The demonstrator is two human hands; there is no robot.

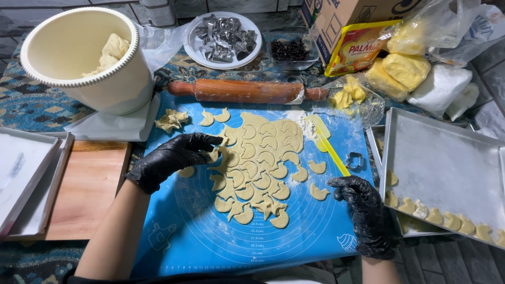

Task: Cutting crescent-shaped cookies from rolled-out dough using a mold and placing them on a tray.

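Desk (31, 105) covered by a blue-and-tan patterned cloth (23, 97); grey tiled surface (31, 16) behind (possibly a wall). Lighting even.

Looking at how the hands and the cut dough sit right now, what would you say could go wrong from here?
1. The left hand rests its fingertips on the cut dough sheet; pressing or dragging could distort the thin shapes.
2. The right hand is close to a loose cut piece; a careless lift might tear or stretch it.
3. The tray overhangs another tray beside the mat; a nudge could shift the pieces along its front edge.
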